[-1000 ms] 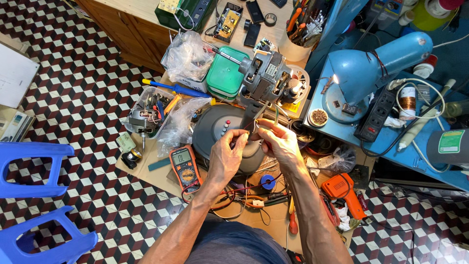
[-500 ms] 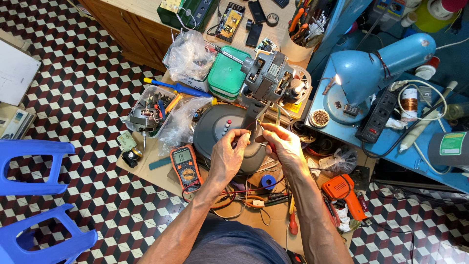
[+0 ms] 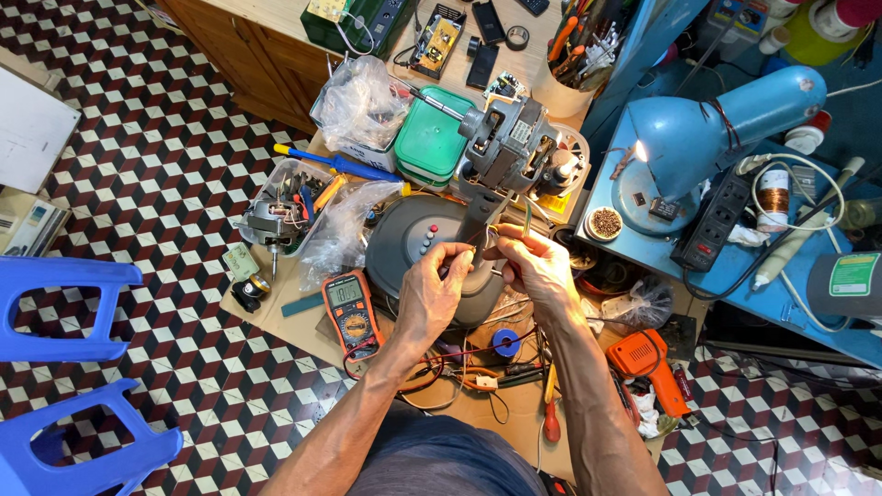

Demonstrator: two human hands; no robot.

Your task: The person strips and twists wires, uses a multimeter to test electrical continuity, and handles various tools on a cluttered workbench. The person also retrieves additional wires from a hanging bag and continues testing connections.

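Both hands meet over the middle of the bench (image 3: 276,308), fingertips almost touching. My left hand (image 3: 436,294) is pinched on thin wires (image 3: 478,243) that run up toward the motor (image 3: 519,152); the right hand (image 3: 537,271) is closed on the same bunch from the other side, and what else it may hold is too small to tell. The wires hang just above the round grey housing (image 3: 409,239) with its row of buttons, which lies under both hands.

The motor stands tilted just beyond the housing, next to a green box (image 3: 432,138). An orange multimeter (image 3: 351,314) lies near the left wrist. A small blue spool (image 3: 504,343) sits between the forearms among loose leads. An orange tool (image 3: 654,367) lies near the right forearm. A lit blue lamp (image 3: 717,129) stands to the right of the motor. A blue screwdriver (image 3: 335,163) lies beside a clear tub (image 3: 289,207) of parts. Blue stools (image 3: 64,367) stand on the checkered floor (image 3: 165,156).
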